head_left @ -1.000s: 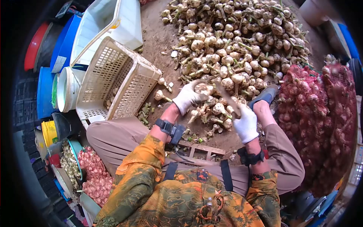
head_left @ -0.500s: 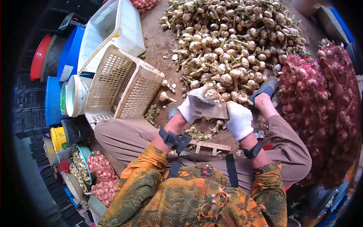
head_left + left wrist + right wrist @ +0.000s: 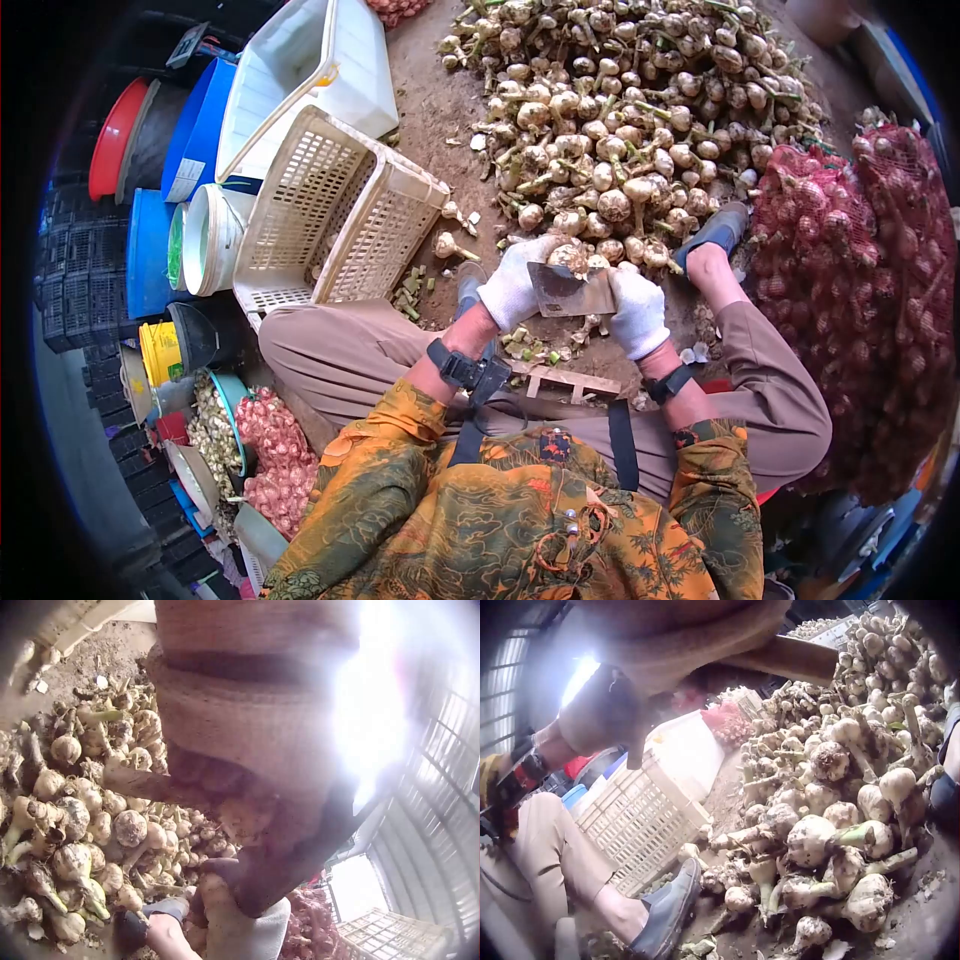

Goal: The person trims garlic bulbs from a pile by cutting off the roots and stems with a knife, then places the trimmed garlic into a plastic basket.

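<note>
In the head view my white-gloved left hand (image 3: 512, 286) holds a garlic bulb (image 3: 568, 260) by its fingertips. My gloved right hand (image 3: 638, 314) grips a cleaver (image 3: 560, 292), whose broad, dull blade extends leftward to the left hand, just below the bulb. Part of the left palm is hidden behind the blade. A wooden handle (image 3: 791, 658) sticks out past the right glove in the right wrist view. The large heap of garlic (image 3: 640, 130), bulbs with stems, lies on the earth floor just beyond both hands.
A tipped cream plastic crate (image 3: 385, 235) stands left, beside a white tub (image 3: 360, 80) and several buckets. Red mesh sacks of garlic (image 3: 810, 250) stand at right. Cut stems (image 3: 410, 292) and a small wooden frame (image 3: 565, 380) lie near the person's legs.
Both hands have come closer together and toward the body. The cleaver has turned from pointing up at the heap to lying across, its blade by the left hand. The bulb stays in the left hand.
</note>
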Demonstrator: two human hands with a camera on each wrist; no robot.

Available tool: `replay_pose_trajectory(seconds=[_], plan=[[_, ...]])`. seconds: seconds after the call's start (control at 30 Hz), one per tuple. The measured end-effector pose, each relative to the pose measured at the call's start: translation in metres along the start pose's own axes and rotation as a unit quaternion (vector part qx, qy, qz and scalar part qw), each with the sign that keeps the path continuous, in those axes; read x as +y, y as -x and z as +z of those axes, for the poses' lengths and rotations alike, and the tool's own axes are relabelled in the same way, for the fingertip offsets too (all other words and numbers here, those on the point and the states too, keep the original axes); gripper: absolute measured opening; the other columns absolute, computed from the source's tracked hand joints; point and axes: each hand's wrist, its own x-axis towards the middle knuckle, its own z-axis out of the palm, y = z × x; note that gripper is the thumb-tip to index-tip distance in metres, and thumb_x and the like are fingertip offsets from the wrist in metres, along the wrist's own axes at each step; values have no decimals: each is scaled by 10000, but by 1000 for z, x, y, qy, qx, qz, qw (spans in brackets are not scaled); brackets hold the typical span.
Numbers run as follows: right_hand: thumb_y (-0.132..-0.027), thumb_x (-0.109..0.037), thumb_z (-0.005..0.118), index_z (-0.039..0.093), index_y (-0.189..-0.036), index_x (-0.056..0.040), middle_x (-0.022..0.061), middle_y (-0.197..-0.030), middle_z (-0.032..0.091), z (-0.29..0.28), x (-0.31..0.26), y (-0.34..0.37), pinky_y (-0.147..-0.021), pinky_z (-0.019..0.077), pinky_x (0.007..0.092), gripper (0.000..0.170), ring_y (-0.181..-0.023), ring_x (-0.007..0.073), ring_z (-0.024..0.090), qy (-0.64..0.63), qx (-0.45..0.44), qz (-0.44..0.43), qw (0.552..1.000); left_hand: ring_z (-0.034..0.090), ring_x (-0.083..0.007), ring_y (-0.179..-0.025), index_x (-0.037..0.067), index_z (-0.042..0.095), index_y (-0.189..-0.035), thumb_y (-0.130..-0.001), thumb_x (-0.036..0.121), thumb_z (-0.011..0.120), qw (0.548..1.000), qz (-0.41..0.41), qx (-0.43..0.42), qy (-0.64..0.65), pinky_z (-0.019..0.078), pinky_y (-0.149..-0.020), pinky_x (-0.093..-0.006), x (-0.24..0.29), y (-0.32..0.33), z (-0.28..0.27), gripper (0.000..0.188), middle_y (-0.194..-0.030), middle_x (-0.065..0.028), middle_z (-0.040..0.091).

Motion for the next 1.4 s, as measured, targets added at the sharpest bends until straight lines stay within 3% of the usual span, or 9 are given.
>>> replay_pose_trajectory(seconds=[0.23,0.43,0.57,0.83,0.97,1.13,1.23,1.3,1.4], plan=[[-750,-108,638,641,-921,-73,203,-754,645,-10,44,-11,-659,513,461,175,-728,377,638,49,-30,216,975,583,-76,-824,10,596,-1128,-610,174,801,986,-113,-58,104,488,-783,-243,58,7,-40,581,-922,-43,653],[-768,-29,672,610,-965,-15,20,-781,623,-29,-10,-23,-655,466,248,207,-720,78,568,-362,-5,219,906,616,-134,-960,19,482,-1250,-812,221,705,770,-132,-83,618,500,-839,-282,18,-6,-17,532,-1047,-44,633],[-774,-25,663,599,-983,-8,27,-819,611,-28,-12,-22,-671,458,256,219,-746,79,540,-407,-14,232,883,606,-126,-696,41,523,-1112,-865,231,638,744,-165,-41,646,492,-662,-258,6,-19,11,333,-818,-15,626],[-738,-65,619,632,-896,-56,169,-885,632,-32,-9,-25,-727,506,398,159,-837,366,612,-129,25,85,988,544,-57,-644,26,671,-879,-805,80,671,963,-184,-84,177,457,-580,-231,24,-26,9,91,-740,7,624],[-728,-203,602,669,-863,-56,208,-883,660,-17,49,-3,-786,496,451,211,-864,374,638,62,-306,260,914,614,-145,-729,64,678,-939,-782,-91,597,979,44,173,101,534,-640,-267,3,-23,-64,235,-858,-49,664],[-733,-231,625,662,-845,-10,228,-805,646,-14,62,-9,-727,491,430,250,-788,387,628,-97,-149,329,927,617,-223,-796,30,670,-915,-777,87,659,642,-115,475,-591,511,-761,-347,-19,-3,-174,149,-871,-109,646],[-756,-179,625,645,-828,4,162,-713,645,-27,46,-31,-619,484,353,198,-643,254,628,-171,-67,306,934,646,-298,-836,62,663,-955,-786,168,622,920,-202,210,-264,519,-748,-393,-72,-20,-106,204,-900,-181,657],[-756,-137,636,643,-823,-4,120,-674,635,-34,39,-34,-588,469,312,149,-606,170,599,-203,-50,312,927,630,-319,-988,57,666,-1040,-818,480,575,901,-337,-59,-265,494,-869,-406,-95,-51,-15,486,-1086,-208,644],[-764,-94,620,631,-878,-1,2,-652,576,-43,35,-24,-556,407,249,148,-604,69,490,-191,-55,298,934,584,-323,-1115,38,632,-1145,-802,569,538,898,-385,-129,-171,463,-926,-423,-119,-64,79,639,-1201,-212,596]])
